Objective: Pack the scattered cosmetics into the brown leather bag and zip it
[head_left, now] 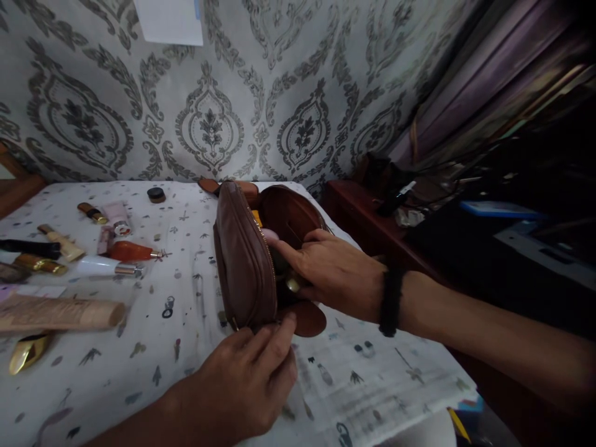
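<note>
A brown leather toiletry bag [244, 261] with a gold-toothed zip stands unzipped on the patterned cloth. My left hand [251, 375] is closed at its near end, fingertips pinching the lower edge by a round brown flap [307, 318]. From the right, my right hand [326, 267], with a black band [392, 301] at the wrist, reaches into the mouth of the bag. Its fingers curl around something dark with a shiny pale-gold spot [292, 284], whose kind I cannot make out. A pink item [270, 234] and a yellow one [257, 217] show inside; the rest is hidden.
Cosmetics lie at left: a beige tube [60, 312], a white tube [100, 266], an orange bottle [130, 251], a pink tube [118, 216] and gold-capped pieces. A small dark jar [156, 195] stands farther back. The wall [209, 124] rises behind; a dark red wooden surface [347, 208] adjoins at right.
</note>
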A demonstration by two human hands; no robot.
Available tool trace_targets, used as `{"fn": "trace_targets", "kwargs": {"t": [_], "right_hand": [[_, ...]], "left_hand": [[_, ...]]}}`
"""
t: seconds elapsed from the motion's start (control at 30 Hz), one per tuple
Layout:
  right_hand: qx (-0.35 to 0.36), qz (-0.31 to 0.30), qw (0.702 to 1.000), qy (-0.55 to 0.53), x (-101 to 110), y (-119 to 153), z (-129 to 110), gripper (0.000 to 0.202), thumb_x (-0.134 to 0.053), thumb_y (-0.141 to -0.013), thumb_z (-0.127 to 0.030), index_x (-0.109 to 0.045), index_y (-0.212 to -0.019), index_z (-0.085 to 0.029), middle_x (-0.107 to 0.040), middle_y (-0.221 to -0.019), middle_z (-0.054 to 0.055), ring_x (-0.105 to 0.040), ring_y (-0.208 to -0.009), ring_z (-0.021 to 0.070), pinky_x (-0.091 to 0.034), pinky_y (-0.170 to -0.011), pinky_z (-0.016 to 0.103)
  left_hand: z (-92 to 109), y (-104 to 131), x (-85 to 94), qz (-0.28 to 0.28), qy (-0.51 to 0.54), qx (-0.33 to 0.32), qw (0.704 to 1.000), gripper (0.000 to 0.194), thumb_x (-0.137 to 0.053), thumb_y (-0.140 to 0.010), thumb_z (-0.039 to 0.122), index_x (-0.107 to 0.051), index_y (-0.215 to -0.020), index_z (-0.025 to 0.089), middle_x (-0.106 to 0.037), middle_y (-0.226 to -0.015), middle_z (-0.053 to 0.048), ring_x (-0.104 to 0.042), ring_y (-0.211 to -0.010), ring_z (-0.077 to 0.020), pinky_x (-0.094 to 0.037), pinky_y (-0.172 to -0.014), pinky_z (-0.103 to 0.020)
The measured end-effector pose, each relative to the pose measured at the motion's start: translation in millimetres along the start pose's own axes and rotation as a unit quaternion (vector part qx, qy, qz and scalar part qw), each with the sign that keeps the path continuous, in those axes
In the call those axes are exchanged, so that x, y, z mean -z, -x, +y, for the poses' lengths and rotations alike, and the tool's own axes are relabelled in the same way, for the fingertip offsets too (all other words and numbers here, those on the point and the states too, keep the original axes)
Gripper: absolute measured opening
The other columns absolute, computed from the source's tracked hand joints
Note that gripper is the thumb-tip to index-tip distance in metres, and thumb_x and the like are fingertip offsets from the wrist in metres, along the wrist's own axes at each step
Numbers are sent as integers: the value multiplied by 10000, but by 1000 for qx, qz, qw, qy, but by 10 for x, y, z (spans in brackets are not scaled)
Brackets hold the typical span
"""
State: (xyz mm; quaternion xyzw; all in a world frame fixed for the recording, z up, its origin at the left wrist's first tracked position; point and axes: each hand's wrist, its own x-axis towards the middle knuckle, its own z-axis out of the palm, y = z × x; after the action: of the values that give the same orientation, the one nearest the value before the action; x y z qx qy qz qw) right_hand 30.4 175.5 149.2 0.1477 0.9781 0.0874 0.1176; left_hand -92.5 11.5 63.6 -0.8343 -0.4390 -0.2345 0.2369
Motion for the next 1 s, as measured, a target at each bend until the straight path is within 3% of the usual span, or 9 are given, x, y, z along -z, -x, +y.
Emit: {"fn": "trace_targets", "kwargs": {"t": [0.17,0.33,0.43,0.6,0.73,0.87,1.0], "right_hand": [[9,35,999,-41,52,28,13,740,-689,-782,-150,-327,-1423,-77,-710,-888,78,-654,-828,256,-374,-795,340],[-5,83,993,-79,118,96,-32,296,-618,-853,-135,-564,-1144,-124,-692,-875,76,-638,-842,260,-407,-730,335],[-29,168,979,-115,136,171,-115,205,-574,-892,-121,-599,-1094,-144,-698,-885,70,-645,-832,241,-446,-711,328],[3,374,907,-194,64,306,-414,173,-480,-964,-131,-627,-1056,-126,-711,-899,75,-652,-829,199,-516,-739,324],[91,459,845,-259,-72,345,-720,212,-477,-942,-79,-604,-1105,-127,-723,-1015,86,-651,-967,188,-526,-921,363],[104,494,821,-265,-192,305,-848,237,-518,-913,-68,-595,-1136,-88,-697,-1130,133,-616,-1079,227,-500,-985,408],[26,457,846,-271,-184,245,-706,280,-432,-941,-75,-573,-1178,-123,-695,-1020,102,-614,-975,222,-519,-874,396]], "left_hand": [[-21,-4,28,-2,8,0,1000,296,-337,-930,64,-630,-969,82,-722,-1119,-224,-737,-859,-248,-608,-635,-327],[-2,39,15,9,35,41,998,287,-387,-928,64,-612,-1106,61,-689,-1200,-214,-724,-931,-247,-610,-654,-331],[28,35,2,21,56,91,994,351,-403,-929,66,-562,-1242,48,-685,-1214,-182,-703,-1022,-231,-614,-732,-318],[31,-48,63,51,78,140,986,300,-389,-955,119,-581,-1184,87,-697,-1128,-148,-717,-925,-199,-610,-669,-284],[-26,-60,129,92,100,131,982,202,-388,-963,148,-587,-924,151,-672,-835,-78,-682,-700,-175,-576,-561,-279],[-121,-28,151,127,165,114,971,156,-416,-953,146,-566,-912,165,-633,-822,-58,-664,-774,-168,-575,-661,-272],[-229,-26,189,107,220,134,960,184,-464,-911,76,-599,-1003,160,-630,-896,-63,-641,-787,-146,-530,-651,-242]]}}
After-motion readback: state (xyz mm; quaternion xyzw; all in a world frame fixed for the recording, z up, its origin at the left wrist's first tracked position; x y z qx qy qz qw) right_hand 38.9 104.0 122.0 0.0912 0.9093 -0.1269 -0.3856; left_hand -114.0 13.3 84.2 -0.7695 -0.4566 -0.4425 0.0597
